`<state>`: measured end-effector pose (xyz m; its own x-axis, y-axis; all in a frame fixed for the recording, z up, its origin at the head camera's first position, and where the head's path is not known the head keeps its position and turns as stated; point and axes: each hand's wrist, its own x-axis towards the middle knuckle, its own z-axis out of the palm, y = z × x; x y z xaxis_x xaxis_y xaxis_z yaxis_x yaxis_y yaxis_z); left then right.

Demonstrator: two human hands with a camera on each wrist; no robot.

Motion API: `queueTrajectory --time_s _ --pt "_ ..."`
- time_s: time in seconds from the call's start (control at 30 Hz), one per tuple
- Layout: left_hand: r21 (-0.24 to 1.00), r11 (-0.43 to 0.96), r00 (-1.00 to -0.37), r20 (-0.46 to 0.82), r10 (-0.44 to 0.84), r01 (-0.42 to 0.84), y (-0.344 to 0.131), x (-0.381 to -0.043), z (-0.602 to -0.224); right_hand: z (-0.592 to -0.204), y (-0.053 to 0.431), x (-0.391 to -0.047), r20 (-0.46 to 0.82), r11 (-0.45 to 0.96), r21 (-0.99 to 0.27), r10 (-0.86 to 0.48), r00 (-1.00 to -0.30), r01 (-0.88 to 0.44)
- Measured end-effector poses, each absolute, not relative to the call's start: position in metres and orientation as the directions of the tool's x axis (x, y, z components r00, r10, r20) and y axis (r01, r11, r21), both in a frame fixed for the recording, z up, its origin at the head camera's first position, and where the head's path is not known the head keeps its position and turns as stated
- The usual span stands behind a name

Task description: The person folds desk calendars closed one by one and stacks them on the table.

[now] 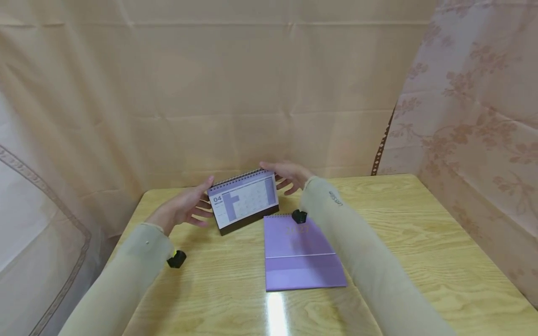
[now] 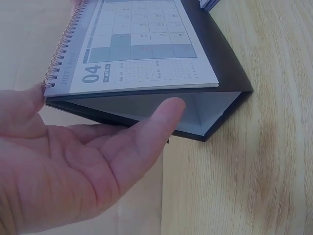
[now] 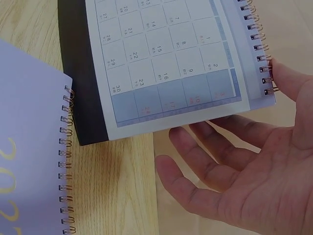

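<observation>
A desk calendar (image 1: 245, 200), open to an April page, stands angled on its dark tent-shaped base near the back of the table. My left hand (image 1: 187, 205) holds its left end. In the left wrist view the thumb lies at the spiral corner, one finger crosses the hollow side of the base (image 2: 227, 110), and other fingers pass behind. At the opposite end my right hand (image 1: 292, 173) holds the upper corner. Its thumb (image 3: 288, 78) touches the spiral binding (image 3: 259, 36), while the fingers reach along the edge, their tips partly hidden behind the calendar.
A purple spiral-bound calendar (image 1: 294, 270) with gold numerals lies flat in front, partly under the right forearm. Both rest on a wood-grain table (image 1: 420, 242). Beige curtain (image 1: 252, 93) hangs behind the table's far edge, and a floral cloth (image 1: 483, 126) hangs at the right.
</observation>
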<state>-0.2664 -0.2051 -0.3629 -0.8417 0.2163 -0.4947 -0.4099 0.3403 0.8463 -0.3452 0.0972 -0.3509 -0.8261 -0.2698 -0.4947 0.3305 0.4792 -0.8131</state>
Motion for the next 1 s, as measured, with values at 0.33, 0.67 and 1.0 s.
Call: queueTrajectory --time_s 0.33,0.67,1.0 --pt "0.857 0.321 -0.850 -0.481 0.215 -0.404 -0.2035 -0.2635 -0.3629 -0.3521 0.0959 -0.3447 -0.491 0.477 -0.815 -0.269 -0.828 0.328" --pt "0.865 0.315 -0.853 -0.469 0.230 -0.391 -0.2021 -0.2631 -0.3623 -0.3530 0.0973 -0.3431 -0.490 0.468 -0.818 -0.264 -0.831 0.334" --pt "0.864 0.311 -0.853 -0.471 0.223 -0.396 -0.2032 -0.2636 -0.3631 -0.3558 0.0968 -0.3450 -0.490 0.467 -0.820 -0.275 -0.828 0.330"
